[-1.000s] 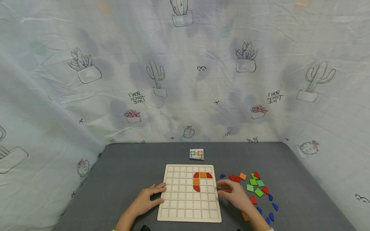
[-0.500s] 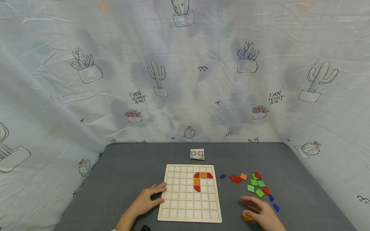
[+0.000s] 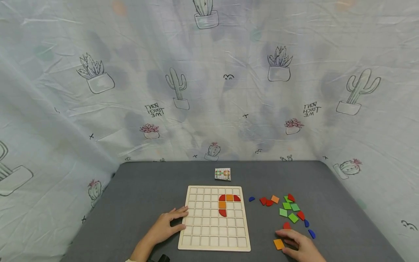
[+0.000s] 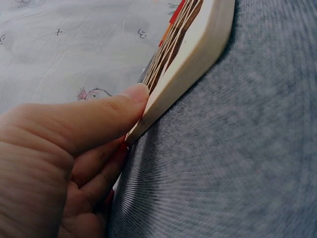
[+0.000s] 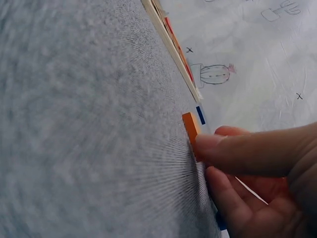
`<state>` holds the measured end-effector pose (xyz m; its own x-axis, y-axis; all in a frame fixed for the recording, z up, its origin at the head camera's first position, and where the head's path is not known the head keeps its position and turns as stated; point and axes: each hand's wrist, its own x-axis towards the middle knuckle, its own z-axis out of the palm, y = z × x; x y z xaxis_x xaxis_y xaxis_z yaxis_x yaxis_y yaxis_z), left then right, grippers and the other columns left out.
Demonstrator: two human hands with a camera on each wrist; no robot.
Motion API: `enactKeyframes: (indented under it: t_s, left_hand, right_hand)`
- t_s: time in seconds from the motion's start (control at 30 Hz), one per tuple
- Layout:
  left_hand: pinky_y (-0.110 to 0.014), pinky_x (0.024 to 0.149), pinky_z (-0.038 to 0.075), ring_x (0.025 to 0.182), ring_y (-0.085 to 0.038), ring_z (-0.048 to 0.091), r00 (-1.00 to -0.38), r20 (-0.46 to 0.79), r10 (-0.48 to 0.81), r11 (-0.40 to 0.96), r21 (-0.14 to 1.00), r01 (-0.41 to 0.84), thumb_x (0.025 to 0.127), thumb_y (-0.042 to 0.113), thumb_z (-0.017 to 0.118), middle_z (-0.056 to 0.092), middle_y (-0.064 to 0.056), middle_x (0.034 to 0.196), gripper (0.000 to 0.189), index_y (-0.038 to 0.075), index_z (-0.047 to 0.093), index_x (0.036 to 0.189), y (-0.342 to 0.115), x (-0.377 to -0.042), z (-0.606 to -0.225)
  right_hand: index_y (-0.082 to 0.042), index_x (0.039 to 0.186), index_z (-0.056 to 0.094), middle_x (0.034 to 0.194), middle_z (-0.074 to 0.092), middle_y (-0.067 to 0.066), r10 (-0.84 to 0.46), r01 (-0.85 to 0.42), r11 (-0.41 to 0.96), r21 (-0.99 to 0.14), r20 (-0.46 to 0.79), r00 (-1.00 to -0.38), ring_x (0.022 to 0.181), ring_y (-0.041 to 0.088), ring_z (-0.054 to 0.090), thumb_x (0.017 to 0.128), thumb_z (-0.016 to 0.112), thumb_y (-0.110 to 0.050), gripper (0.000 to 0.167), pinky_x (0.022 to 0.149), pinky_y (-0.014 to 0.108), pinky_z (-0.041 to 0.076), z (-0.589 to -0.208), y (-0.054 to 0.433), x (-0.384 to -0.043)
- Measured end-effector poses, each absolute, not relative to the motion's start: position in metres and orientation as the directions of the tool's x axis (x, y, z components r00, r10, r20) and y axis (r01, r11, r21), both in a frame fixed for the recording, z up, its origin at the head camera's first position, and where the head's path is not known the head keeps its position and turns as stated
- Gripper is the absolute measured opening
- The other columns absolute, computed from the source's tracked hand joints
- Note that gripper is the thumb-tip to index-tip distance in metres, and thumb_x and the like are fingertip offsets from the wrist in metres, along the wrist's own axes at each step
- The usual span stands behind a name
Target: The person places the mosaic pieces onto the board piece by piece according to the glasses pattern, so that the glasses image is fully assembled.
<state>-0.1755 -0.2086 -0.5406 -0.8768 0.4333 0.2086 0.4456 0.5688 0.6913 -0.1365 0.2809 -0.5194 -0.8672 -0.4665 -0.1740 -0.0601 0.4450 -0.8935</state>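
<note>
My left hand (image 3: pixel 167 225) rests at the left edge of the wooden grid board (image 3: pixel 204 233), fingers stretched onto its rim. Up close in the left wrist view, the thumb (image 4: pixel 116 111) presses on the board's side. My right hand (image 3: pixel 301 245) is low over the table, right of the board. Its thumb touches an orange square tile (image 3: pixel 278 244) lying flat, while the index finger reaches past the tile's far side. In the right wrist view the thumb covers part of the orange tile (image 5: pixel 189 124). Red corner pieces (image 3: pixel 222 213) and orange squares (image 3: pixel 229 198) sit in the board's upper right cells.
Green squares (image 3: pixel 292 218), red pieces (image 3: pixel 300 215) and blue half-rounds (image 3: pixel 311 233) are scattered right of the board. One blue half-round (image 3: pixel 251 199) lies near the board's upper right corner. Behind the board is a small pattern card (image 3: pixel 222 174). A patterned curtain (image 3: pixel 209 91) encloses the table.
My right hand has left the board's right edge and moved right and nearer the body, to the orange tile. The left hand has stayed put.
</note>
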Motion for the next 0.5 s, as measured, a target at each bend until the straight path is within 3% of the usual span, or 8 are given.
enactKeyframes:
  t_s: [0.17, 0.33, 0.5]
  left_hand:
    - [-0.053, 0.109, 0.031, 0.126, -0.029, 0.051, -0.881, 0.203, 0.428, 0.570, 0.696, 0.437, 0.088, 0.036, 0.065, 0.053, -0.007, 0.138, 0.047, 0.011, 0.062, 0.128, -0.2082, -0.1750, -0.5401]
    - [-0.055, 0.108, 0.031, 0.125, -0.030, 0.051, -0.879, 0.196, 0.434, 0.562, 0.703, 0.435, 0.088, 0.036, 0.065, 0.053, -0.007, 0.138, 0.047, 0.011, 0.062, 0.128, -0.2081, -0.1743, -0.5383]
    - [-0.055, 0.108, 0.031, 0.125, -0.031, 0.052, -0.877, 0.196, 0.438, 0.543, 0.720, 0.432, 0.088, 0.035, 0.066, 0.054, -0.009, 0.138, 0.047, 0.011, 0.062, 0.128, -0.2074, -0.1736, -0.5371]
  right_hand:
    - [0.003, 0.115, 0.065, 0.117, 0.058, 0.021, -0.503, -0.247, 0.558, -0.792, -0.086, -0.860, 0.099, -0.018, 0.048, 0.085, 0.070, -0.023, 0.040, 0.079, 0.014, 0.055, -0.5214, 0.2800, -0.1375]
    - [-0.006, 0.109, 0.069, 0.112, 0.060, 0.015, -0.472, -0.260, 0.631, -0.731, -0.096, -0.876, 0.095, -0.011, 0.053, 0.084, 0.071, -0.027, 0.033, 0.075, 0.015, 0.055, -0.5210, 0.2772, -0.1379]
    - [-0.004, 0.106, 0.068, 0.109, 0.062, 0.015, -0.436, -0.246, 0.629, -0.738, -0.072, -0.897, 0.091, -0.002, 0.060, 0.083, 0.072, -0.027, 0.033, 0.073, 0.019, 0.058, -0.5200, 0.2725, -0.1355]
